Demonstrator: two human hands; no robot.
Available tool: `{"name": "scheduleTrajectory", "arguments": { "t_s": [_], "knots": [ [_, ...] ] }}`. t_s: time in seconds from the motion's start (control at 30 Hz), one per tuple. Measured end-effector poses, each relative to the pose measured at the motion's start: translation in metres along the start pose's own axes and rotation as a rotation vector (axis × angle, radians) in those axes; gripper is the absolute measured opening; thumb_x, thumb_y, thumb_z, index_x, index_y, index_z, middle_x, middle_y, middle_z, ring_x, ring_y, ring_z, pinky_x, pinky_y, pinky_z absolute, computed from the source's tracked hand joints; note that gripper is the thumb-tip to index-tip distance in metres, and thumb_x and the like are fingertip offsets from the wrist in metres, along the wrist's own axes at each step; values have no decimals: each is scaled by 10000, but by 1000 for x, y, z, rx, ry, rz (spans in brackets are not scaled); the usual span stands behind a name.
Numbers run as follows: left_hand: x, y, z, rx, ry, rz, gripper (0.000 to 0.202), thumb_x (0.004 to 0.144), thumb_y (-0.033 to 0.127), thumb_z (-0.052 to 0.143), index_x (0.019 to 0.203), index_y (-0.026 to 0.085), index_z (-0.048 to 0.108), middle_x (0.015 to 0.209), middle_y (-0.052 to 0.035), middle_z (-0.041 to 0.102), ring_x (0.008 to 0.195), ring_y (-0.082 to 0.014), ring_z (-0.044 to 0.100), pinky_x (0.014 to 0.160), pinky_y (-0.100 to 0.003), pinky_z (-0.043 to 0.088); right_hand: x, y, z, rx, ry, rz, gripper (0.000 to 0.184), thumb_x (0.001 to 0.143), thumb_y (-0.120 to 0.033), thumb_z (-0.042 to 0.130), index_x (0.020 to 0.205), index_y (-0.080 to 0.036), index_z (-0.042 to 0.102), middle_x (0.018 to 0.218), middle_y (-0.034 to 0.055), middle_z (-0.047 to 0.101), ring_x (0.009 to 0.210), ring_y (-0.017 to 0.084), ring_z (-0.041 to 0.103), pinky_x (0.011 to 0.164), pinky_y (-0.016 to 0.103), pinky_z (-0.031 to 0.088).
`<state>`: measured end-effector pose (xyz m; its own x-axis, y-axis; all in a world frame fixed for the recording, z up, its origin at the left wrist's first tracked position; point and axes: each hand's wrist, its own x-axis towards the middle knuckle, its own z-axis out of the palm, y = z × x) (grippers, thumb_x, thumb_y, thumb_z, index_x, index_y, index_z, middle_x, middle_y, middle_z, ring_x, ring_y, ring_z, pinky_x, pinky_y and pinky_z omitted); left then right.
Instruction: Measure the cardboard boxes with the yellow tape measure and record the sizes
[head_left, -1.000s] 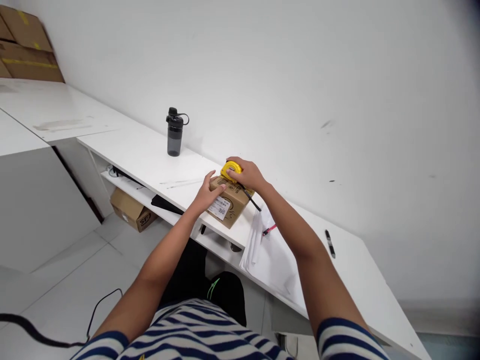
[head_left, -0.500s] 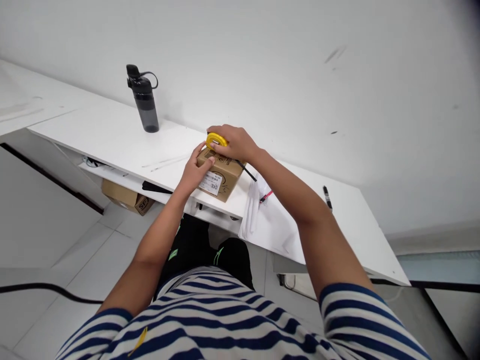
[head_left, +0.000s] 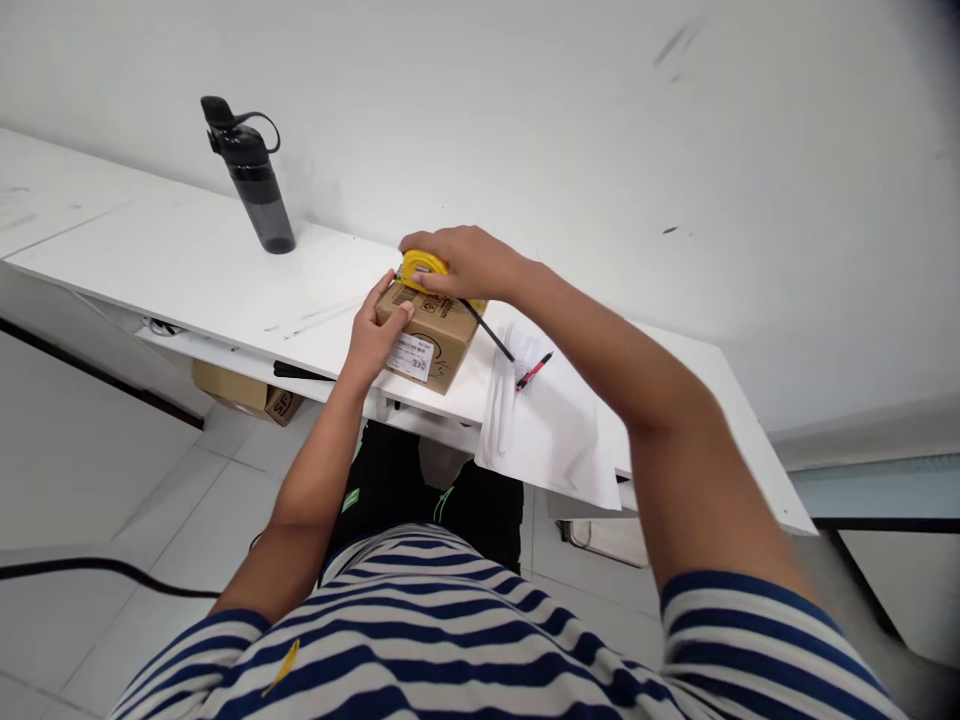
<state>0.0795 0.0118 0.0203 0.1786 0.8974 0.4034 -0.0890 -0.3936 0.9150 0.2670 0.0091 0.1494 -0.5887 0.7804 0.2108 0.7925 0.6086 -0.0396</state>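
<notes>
On the desk sits a small brown cardboard box with a white label on its near side. My left hand grips its left end, thumb on the top and fingers along the far side. My right hand is closed around a yellow tape measure at the box's upper left edge. A bit of yellow tape shows along the top, partly hidden under my right hand. The tape measure's black wrist strap hangs down to the right, over the box's edge.
Right of the box lie white papers with a red and black pen on them. A dark water bottle stands at the back left of the white desk. Another carton is below the desk, left.
The view has shifted, so the bottle appears farther left. My right forearm has swung outward, uncovering more of the pen and papers. Both hands keep their holds.
</notes>
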Motion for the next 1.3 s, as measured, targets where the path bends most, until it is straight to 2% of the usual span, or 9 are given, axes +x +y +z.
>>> {"name": "scheduleTrajectory", "arguments": {
  "t_s": [0.23, 0.33, 0.4, 0.57, 0.83, 0.93, 1.1, 1.2, 1.3],
  "knots": [
    [-2, 7, -6, 206, 16, 6, 534, 867, 507, 628, 1335, 252, 592, 1320, -71, 652, 1199, -282, 616, 1067, -415, 483, -71, -8, -31, 13, -87, 124, 478, 938, -471, 492, 1372, -278, 547, 1090, 67, 714, 930, 254, 620, 848, 391, 407],
    [7, 15, -15, 290, -103, -10, 500, 868, 479, 619, 1334, 300, 588, 1226, -39, 683, 1144, -297, 624, 1050, -439, 478, -88, -10, -32, 44, -61, 177, 480, 944, -496, 470, 1370, -290, 554, 1112, 56, 719, 911, 250, 635, 798, 380, 430],
    [19, 24, -19, 376, -200, -6, 517, 841, 482, 646, 1330, 323, 588, 1235, -31, 674, 1166, -319, 604, 1063, -467, 458, -90, -10, -30, 70, -42, 188, 482, 944, -502, 463, 1366, -291, 559, 1137, 53, 721, 923, 255, 642, 785, 381, 440],
    [41, 46, -20, 650, -334, 50, 645, 783, 569, 673, 1372, 322, 585, 1463, -38, 548, 1363, -400, 458, 1142, -546, 354, -85, -10, -26, 81, -28, 194, 482, 928, -474, 479, 1360, -280, 569, 1152, 56, 724, 940, 267, 647, 791, 385, 440],
    [43, 61, -25, 796, -430, -25, 722, 807, 678, 606, 1453, 366, 524, 1558, -12, 481, 1409, -428, 431, 1154, -587, 323, -95, -16, -29, 4, -51, 227, 471, 909, -457, 508, 1346, -294, 572, 1029, 73, 722, 795, 236, 627, 691, 340, 415],
    [44, 61, -27, 800, -452, -12, 726, 828, 682, 582, 1477, 366, 499, 1513, -8, 536, 1362, -407, 497, 1129, -549, 376, -116, -16, -29, 0, -56, 298, 538, 877, -475, 552, 1387, -307, 521, 1010, 68, 726, 710, 219, 614, 639, 329, 415],
    [46, 54, -29, 792, -459, 2, 796, 821, 706, 566, 1526, 359, 431, 1252, -32, 724, 1157, -370, 651, 1025, -472, 469, -144, -15, -27, 119, -35, 508, 762, 839, -503, 590, 1508, -250, 325, 836, 41, 724, 625, 243, 629, 576, 335, 433],
    [46, 53, -29, 822, -450, -20, 803, 833, 727, 528, 1535, 354, 417, 1220, -40, 735, 1116, -364, 670, 999, -459, 482, -141, -16, -25, 139, -20, 532, 844, 824, -499, 602, 1545, -235, 253, 834, 37, 725, 622, 250, 636, 593, 347, 449],
    [47, 54, -29, 849, -439, -10, 808, 838, 743, 500, 1531, 334, 431, 1172, -46, 751, 1104, -365, 678, 1002, -459, 478, -127, -16, -22, 137, 36, 465, 893, 824, -473, 596, 1578, -225, 186, 901, 48, 738, 625, 238, 631, 617, 354, 459]
  ]
}}
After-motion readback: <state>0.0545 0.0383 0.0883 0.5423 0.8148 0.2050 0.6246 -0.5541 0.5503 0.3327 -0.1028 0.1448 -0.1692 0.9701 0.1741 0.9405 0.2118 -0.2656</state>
